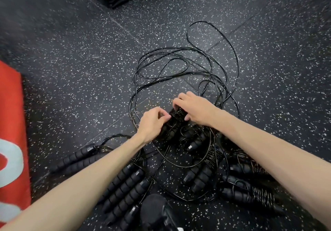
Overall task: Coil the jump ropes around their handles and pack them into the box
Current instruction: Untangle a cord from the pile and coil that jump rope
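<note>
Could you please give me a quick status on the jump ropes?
Left hand and right hand both gripping a rope-wrapped handle pair. Loose rope tangled on the floor beyond. Other handles lie nearby. No box in view.

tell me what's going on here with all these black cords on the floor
A person is coiling jump ropes. Both hands, the left hand and the right hand, hold one pair of handles partly wound with cord. Loose rope lies tangled beyond on the speckled floor. Unwound handles and wound bundles lie nearer. No box is clearly visible.
</note>
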